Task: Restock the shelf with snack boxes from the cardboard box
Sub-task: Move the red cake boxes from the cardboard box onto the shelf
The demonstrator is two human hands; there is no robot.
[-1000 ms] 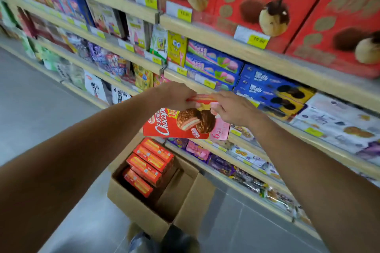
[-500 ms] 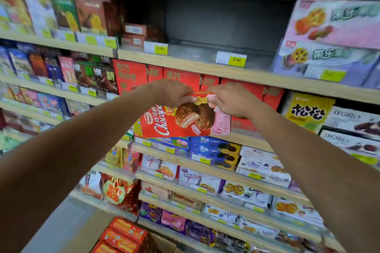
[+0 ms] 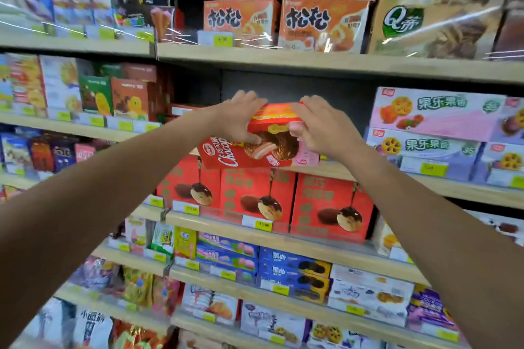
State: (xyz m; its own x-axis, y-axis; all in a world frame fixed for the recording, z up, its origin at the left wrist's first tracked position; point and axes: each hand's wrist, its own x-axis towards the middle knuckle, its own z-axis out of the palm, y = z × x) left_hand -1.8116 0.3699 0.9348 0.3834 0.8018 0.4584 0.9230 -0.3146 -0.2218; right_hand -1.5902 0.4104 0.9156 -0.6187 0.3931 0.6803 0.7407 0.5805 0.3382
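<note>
Up at the wooden shelf [image 3: 467, 191]: left hand [image 3: 241, 119] and right hand [image 3: 323, 127] both grip the red snack box [image 3: 226, 156], tilted, at its dark bay. Pink boxes [image 3: 436, 113] sit rightward on it; chocolate-ball cartons [image 3: 255, 195] beneath it.

Both hands grip a red snack box [image 3: 255, 147] by its top edge, left hand [image 3: 241, 119] on the left, right hand [image 3: 320, 127] on the right, before a gap in the shelf [image 3: 425, 184] between stocked boxes.
</note>
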